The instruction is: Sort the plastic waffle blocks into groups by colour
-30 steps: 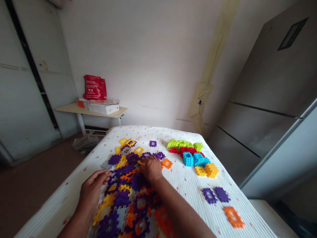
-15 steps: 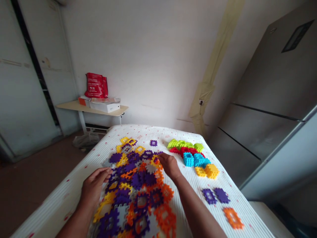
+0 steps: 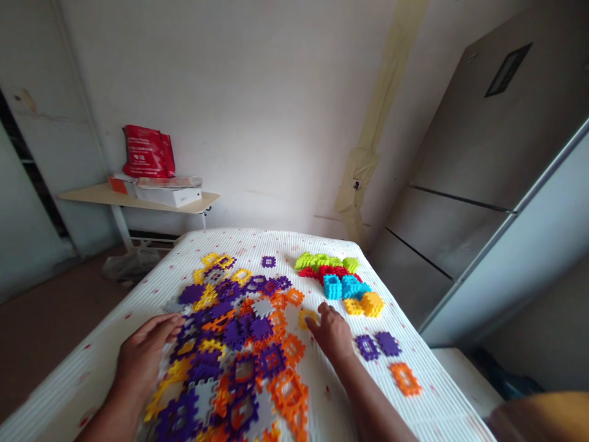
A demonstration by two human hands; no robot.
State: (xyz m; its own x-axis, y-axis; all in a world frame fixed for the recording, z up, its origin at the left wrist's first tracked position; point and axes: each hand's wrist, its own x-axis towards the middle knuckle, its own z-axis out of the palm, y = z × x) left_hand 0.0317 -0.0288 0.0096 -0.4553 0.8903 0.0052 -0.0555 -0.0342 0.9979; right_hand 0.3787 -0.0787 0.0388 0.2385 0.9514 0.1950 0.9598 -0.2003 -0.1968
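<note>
My left hand [image 3: 146, 355] rests at the left edge of a heap of interlocking plastic tiles [image 3: 246, 328], purple, orange, yellow and grey. Its fingers are loosely stretched with nothing visible in them, and their tips touch or nearly touch the heap. To the right of the heap, over the white cloth, my right hand [image 3: 332, 334] has its thumb and fingers at the right edge of a yellow tile [image 3: 307, 318]. The grip looks closed on that frame-like tile, though the contact is partly hidden.
Sorted stacks stand at the right: green [image 3: 326, 262], red [image 3: 332, 272], blue [image 3: 345, 286], yellow [image 3: 372, 304]. Nearby lie two purple tiles [image 3: 388, 343] and an orange tile [image 3: 405, 379]. One purple tile [image 3: 269, 262] lies at the back. A fridge [image 3: 464, 184] stands beyond the bed's right side.
My right hand has moved right and toward me, away from the heap, and the yellow tile has come out with it. My left hand stays by the heap. The view has turned slightly right.
</note>
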